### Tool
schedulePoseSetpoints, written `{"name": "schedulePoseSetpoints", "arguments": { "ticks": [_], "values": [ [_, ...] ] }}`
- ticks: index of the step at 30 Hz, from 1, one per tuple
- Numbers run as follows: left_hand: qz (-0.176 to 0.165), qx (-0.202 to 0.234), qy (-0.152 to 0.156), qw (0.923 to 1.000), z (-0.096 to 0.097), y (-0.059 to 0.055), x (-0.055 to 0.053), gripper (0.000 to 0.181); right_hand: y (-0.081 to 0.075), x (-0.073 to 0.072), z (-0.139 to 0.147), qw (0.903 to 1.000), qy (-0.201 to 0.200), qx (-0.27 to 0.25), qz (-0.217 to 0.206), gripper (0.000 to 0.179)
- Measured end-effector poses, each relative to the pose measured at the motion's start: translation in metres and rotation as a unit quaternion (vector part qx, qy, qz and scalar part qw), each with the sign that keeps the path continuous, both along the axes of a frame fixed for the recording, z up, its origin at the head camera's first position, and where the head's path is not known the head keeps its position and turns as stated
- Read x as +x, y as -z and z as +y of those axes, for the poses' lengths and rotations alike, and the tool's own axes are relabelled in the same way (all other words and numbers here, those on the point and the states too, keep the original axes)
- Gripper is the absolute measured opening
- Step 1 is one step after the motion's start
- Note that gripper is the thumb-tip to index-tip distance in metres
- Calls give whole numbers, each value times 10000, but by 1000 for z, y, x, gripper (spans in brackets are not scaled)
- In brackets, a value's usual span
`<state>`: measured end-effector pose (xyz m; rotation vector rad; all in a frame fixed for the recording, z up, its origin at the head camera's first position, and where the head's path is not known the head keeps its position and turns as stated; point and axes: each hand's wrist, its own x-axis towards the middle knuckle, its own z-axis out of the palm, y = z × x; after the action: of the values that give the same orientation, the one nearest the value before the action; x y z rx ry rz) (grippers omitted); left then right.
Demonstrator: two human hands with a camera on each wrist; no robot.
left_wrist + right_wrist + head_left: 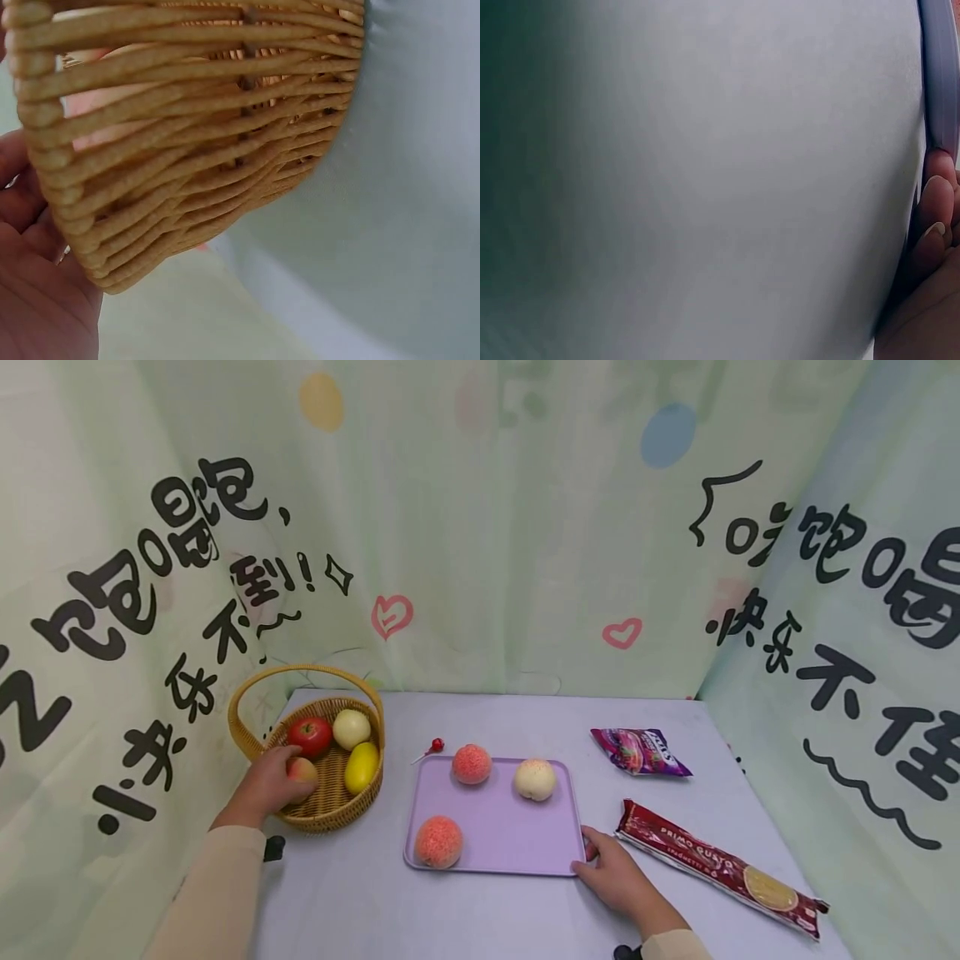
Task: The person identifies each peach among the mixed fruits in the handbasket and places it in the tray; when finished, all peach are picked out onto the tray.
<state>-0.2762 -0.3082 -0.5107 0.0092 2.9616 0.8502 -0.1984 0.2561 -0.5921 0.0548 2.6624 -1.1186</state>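
My left hand (262, 787) reaches over the left rim of the wicker basket (330, 817), its fingers and thumb around a yellow-orange peach (302, 778) inside. In the left wrist view, the woven wall hides most of the fruit and the palm shows beside the basket. A red tomato (310, 737), a pale round fruit (351, 728) and a yellow lemon (362, 768) lie in the basket too. My right hand (617, 870) grips the right front corner of the lilac tray (517, 839). Two speckled coral-coloured round fruits (439, 842) and a cream one (535, 779) sit on the tray.
Behind the tray's left corner lies a small red lollipop (437, 746). A purple snack bag (640, 752) is at the back right, with a long red spaghetti packet (720, 868) nearer the front. Printed curtains (480, 568) surround the white table (352, 902).
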Motion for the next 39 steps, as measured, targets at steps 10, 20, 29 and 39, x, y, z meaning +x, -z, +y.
{"name": "schedulePoseSetpoints", "arguments": {
  "ticks": [10, 20, 29, 39],
  "values": [
    [138, -301, 190, 9993, -3, 5, -9, 74, 0, -1, -1, 10000, 36, 41, -72, 68],
    [-46, -274, 95, 9996, 2, 5, -13, 73, -1, -2, 0, 9999, 45, 98, -101, 69],
    [86, -336, 50, 9994, 3, 13, -16, 68, 0, -2, -1, 10000, 39, 30, -49, 67],
    [58, -214, 107, 9997, 5, 14, -15, 63, -3, -1, -1, 9999, 79, 49, -86, 67]
  ]
}}
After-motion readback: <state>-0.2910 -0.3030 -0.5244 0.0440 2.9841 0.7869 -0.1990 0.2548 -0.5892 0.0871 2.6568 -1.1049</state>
